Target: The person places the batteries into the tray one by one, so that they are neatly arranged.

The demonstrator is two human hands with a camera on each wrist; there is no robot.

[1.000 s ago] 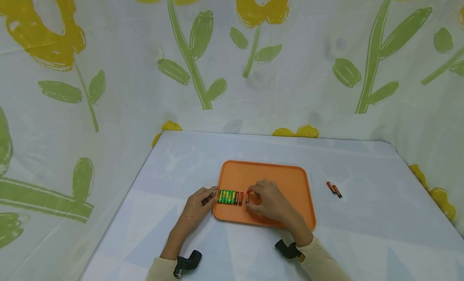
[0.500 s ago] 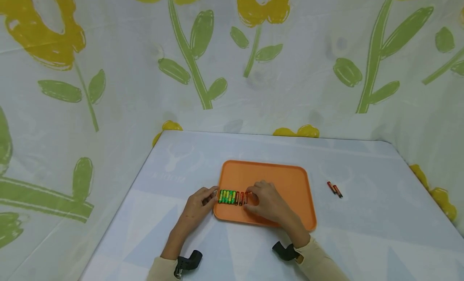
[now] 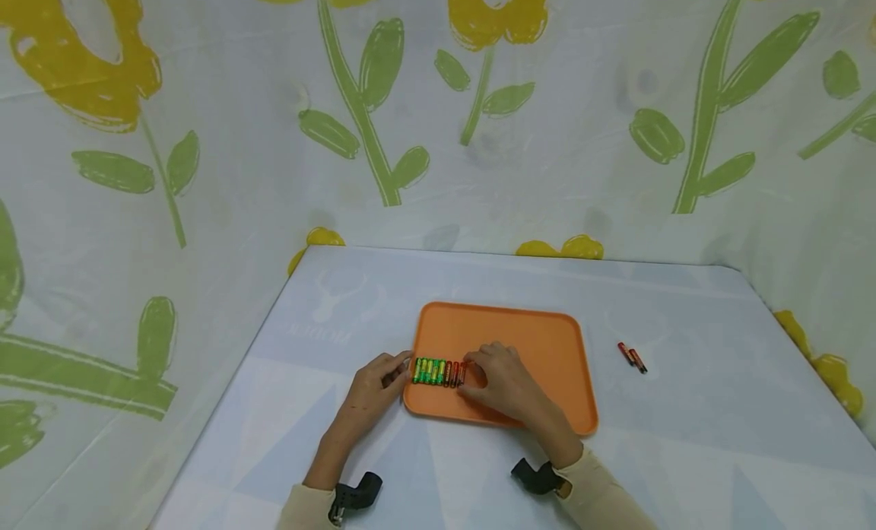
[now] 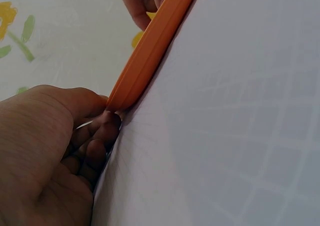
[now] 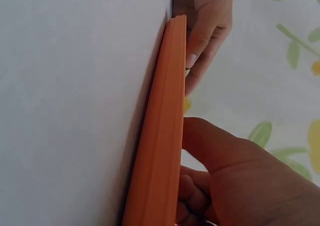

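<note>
On the orange tray [image 3: 506, 328] several green-and-yellow batteries [image 3: 429, 371] lie side by side in a row, with red batteries [image 3: 448, 373] continuing it on the right. My right hand [image 3: 506, 378] pinches the rightmost red battery [image 3: 462, 374] by its two ends, thumb at the near end, against the row. At the tray's left edge my left hand [image 3: 372, 385] grips the rim; in the left wrist view its thumb [image 4: 85, 101] is on the rim and the other fingers curl beside it. The tray wall hides the batteries from both wrist views.
Two more red batteries [image 3: 632, 357] lie close together on the pale patterned table [image 3: 684, 408], right of the tray. A flower-printed cloth [image 3: 534, 188] hangs behind the table. Black wrist mounts [image 3: 358, 493] sit on both forearms.
My right hand has moved left with the red battery, closing the gap until it lies against the row. The left hand and the two batteries on the table have stayed put.
</note>
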